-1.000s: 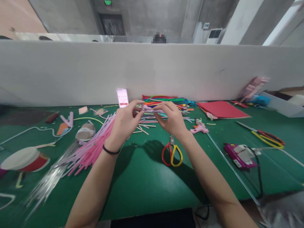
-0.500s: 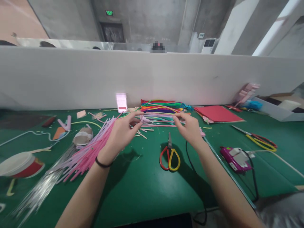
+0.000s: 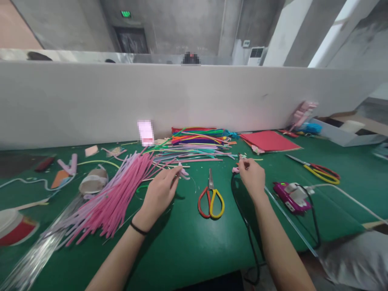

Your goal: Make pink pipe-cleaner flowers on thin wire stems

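Note:
My left hand point(image 3: 162, 188), with a dark band at the wrist, pinches a small pale pink-lilac piece point(image 3: 183, 173) between thumb and fingertips. On the right, my right hand point(image 3: 252, 176) has its fingers closed beside a small pink item point(image 3: 235, 170) and a greenish bit; what it holds is too small to name. Scissors point(image 3: 211, 198) with one red and one yellow handle lie between the hands. Pink and lilac fuzzy stems point(image 3: 117, 198) are heaped left of my left hand. Multicoloured stems point(image 3: 197, 141) lie behind both hands.
A lit phone point(image 3: 146, 133) leans on the grey partition point(image 3: 194, 97). Red sheets point(image 3: 269, 141), more scissors point(image 3: 324, 173), a purple power strip point(image 3: 292, 197) and a white box point(image 3: 342, 131) are on the right. A cup point(image 3: 15, 228) and tape roll point(image 3: 93, 180) stand left.
My left hand has come down and nearer with the pale piece. My right hand has moved right and down, its fingers now closed by the small pink item. The view has shifted slightly.

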Demonstrator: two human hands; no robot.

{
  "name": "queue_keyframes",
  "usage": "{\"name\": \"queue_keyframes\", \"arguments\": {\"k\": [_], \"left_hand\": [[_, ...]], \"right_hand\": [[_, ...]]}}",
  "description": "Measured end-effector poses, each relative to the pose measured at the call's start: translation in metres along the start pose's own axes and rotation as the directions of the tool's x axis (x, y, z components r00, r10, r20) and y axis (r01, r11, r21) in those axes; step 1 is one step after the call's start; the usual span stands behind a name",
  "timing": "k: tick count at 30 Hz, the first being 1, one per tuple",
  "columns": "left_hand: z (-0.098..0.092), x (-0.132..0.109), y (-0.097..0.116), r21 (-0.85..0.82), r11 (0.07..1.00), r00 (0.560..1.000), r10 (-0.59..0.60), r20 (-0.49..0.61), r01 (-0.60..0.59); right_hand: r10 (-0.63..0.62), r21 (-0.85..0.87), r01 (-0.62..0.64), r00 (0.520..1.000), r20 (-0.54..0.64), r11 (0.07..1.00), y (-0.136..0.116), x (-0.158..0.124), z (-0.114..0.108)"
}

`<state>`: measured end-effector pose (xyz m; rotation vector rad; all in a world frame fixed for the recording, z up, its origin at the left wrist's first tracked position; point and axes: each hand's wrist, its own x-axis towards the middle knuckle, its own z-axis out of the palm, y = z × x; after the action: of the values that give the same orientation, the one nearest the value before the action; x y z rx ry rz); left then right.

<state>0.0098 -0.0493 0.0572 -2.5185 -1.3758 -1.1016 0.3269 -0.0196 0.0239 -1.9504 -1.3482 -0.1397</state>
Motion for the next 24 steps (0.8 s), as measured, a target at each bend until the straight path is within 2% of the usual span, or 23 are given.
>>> {"name": "queue_keyframes", "arguments": {"k": [2, 6, 11, 15, 17, 20, 24], "left_hand": [[0.007, -0.005, -0.001, 0.011, 1.000, 1.000, 0.008, 0.013, -0.008], [0.017, -0.012, 0.000, 0.062, 0.998, 0.998, -0.011, 0.055, 0.007], [0.020, -0.016, 0.002, 0.177, 0.984, 0.997, -0.046, 0.069, 0.034], [0.023, -0.017, 0.002, 0.228, 0.972, 0.993, -0.070, 0.100, 0.046], [0.024, -0.018, 0.001, 0.241, 0.969, 0.989, -0.082, 0.126, 0.050], [0.029, -0.021, 0.000, 0.262, 0.964, 0.971, -0.096, 0.218, 0.036], [0.037, -0.022, 0.000, 0.261, 0.965, 0.910, -0.105, 0.400, -0.004]], "right_hand": [[0.059, -0.078, -0.059, 0.998, 0.003, 0.995, 0.012, 0.005, -0.003], [0.157, -0.203, -0.134, 0.983, 0.099, 0.970, 0.033, 0.010, -0.002], [0.213, -0.271, -0.135, 0.935, 0.283, 0.953, 0.030, 0.008, 0.015], [0.256, -0.351, -0.174, 0.945, 0.205, 0.920, 0.017, 0.008, 0.029], [0.306, -0.372, -0.216, 0.931, 0.201, 0.903, 0.015, 0.010, 0.031], [0.350, -0.378, -0.239, 0.900, 0.260, 0.895, 0.018, 0.013, 0.027], [0.439, -0.427, -0.290, 0.844, 0.307, 0.857, 0.021, 0.014, 0.018]]}}
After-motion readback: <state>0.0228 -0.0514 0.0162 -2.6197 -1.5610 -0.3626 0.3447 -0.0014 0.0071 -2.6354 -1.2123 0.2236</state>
